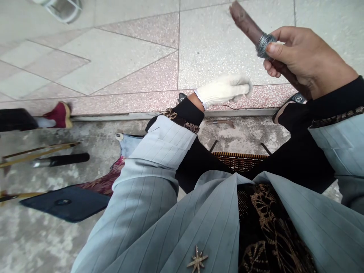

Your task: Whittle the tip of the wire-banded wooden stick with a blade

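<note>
My right hand (301, 57) is closed around a dark reddish-brown stick (246, 21) that points up and to the left. A coil of grey wire (264, 44) is wound around the stick just under my thumb. My left hand (226, 90) wears a white knitted glove and hangs lower, left of the stick, its fingers curled into a loose fist. Whether the gloved fingers hold anything is hidden. Both arms wear grey pinstriped sleeves over black cuffs.
A woven rattan seat (239, 161) shows between my knees. On the concrete floor at left lie thin bamboo sticks (36, 151), a black-handled tool (61, 160) and a dark blue pouch (66, 203). Another person's red shoe (58, 114) rests at the far left.
</note>
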Motion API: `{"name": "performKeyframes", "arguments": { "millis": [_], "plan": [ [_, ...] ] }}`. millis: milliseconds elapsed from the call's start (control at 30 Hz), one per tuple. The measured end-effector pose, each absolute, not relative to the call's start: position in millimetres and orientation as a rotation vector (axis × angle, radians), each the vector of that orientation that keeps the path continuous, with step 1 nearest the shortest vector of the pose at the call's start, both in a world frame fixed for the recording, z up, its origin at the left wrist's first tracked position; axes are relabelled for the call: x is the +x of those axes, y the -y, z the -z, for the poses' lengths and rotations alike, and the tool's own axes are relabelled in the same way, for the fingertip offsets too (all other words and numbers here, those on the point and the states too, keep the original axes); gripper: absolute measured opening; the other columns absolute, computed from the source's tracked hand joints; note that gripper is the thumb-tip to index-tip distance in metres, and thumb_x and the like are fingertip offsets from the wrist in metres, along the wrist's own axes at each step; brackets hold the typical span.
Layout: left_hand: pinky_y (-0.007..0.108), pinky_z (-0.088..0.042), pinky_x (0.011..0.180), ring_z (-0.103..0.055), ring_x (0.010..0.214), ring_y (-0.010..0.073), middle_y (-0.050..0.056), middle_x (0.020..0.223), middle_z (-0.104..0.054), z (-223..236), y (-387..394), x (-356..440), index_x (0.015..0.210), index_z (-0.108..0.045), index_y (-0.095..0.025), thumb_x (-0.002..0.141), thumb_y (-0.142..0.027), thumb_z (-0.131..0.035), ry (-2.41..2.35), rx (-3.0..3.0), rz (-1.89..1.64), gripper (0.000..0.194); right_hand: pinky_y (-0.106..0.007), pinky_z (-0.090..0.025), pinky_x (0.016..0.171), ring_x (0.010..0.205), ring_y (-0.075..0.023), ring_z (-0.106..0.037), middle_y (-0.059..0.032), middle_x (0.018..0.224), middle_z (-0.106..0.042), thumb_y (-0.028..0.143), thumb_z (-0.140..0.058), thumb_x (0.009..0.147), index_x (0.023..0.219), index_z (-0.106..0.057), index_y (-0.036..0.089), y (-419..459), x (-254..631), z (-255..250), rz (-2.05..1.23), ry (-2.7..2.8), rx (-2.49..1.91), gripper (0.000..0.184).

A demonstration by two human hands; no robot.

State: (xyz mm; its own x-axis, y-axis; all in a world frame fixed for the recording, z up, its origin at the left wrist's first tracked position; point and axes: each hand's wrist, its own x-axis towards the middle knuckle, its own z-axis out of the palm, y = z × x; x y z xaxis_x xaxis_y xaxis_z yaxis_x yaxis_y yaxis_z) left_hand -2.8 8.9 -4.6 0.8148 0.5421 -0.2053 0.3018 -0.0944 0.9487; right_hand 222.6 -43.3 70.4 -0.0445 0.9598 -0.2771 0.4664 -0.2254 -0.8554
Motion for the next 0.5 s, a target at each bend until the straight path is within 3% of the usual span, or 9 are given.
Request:
{"name": "performKeyframes", "arguments": {
  "millis": [133,267,367,500],
  "plan": [
    [0.028,-0.039,0.067,-0.050,0.068,0.0114,0.001,0.081,-0.060,-6,-5,-6,0.100,-0.075,-0.016,0.106,-0.027,-0.059,-0.702,1.903,-0.091,0.020,-0.041,-0.050,0.079,0.086,-0.0263,-0.070,-0.0102,0.099,-0.078,0.035,-0.076,0.104,0.132,-0.074,0.024,32,221,-54,-0.934,1.735,-2.021,0.030],
    [0.031,-0.044,0.079,-0.058,0.079,0.0153,0.003,0.088,-0.065,-11,-6,-5,0.095,-0.075,-0.017,0.101,-0.025,-0.058,-0.713,2.096,-0.031,0.020,-0.044,-0.047,0.082,0.107,-0.0347,-0.073,-0.0173,0.121,-0.080,0.042,-0.074,0.106,0.143,-0.075,0.021,27,222,-46,-0.808,2.149,-2.132,0.042],
    [0.032,-0.042,0.079,-0.056,0.077,0.0160,0.002,0.084,-0.063,-10,-7,-4,0.087,-0.072,-0.018,0.097,-0.025,-0.058,-0.692,2.179,0.012,0.018,-0.045,-0.047,0.082,0.113,-0.0384,-0.071,-0.0206,0.133,-0.077,0.042,-0.067,0.110,0.142,-0.074,0.018,27,222,-47,-0.899,2.483,-2.107,0.040],
    [0.033,-0.043,0.080,-0.060,0.081,0.0180,0.003,0.084,-0.067,-7,-12,-8,0.087,-0.074,-0.020,0.096,-0.028,-0.060,-0.719,2.172,0.022,0.019,-0.047,-0.051,0.086,0.108,-0.0347,-0.074,-0.0176,0.127,-0.080,0.043,-0.067,0.111,0.135,-0.078,0.019,25,230,-41,-1.063,2.718,-1.891,0.036]
  ]
}}
